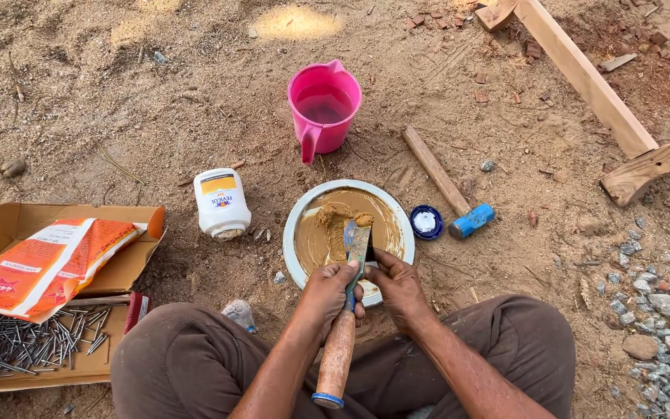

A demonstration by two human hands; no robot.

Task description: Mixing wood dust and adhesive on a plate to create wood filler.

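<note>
Left hand [333, 291] grips a chisel [347, 310] tightly; right hand [398, 285] pinches its paste-loaded blade over the plate [295, 225]; fingers might get cut.

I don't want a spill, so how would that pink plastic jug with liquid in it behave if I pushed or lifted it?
The pink plastic jug looks about half full, so it is probably heavier than it seems and the liquid may slosh. It stands upright on loose sandy ground, so a push would likely drag or tip it rather than slide it. Lifting by its handle seems safest.
</note>
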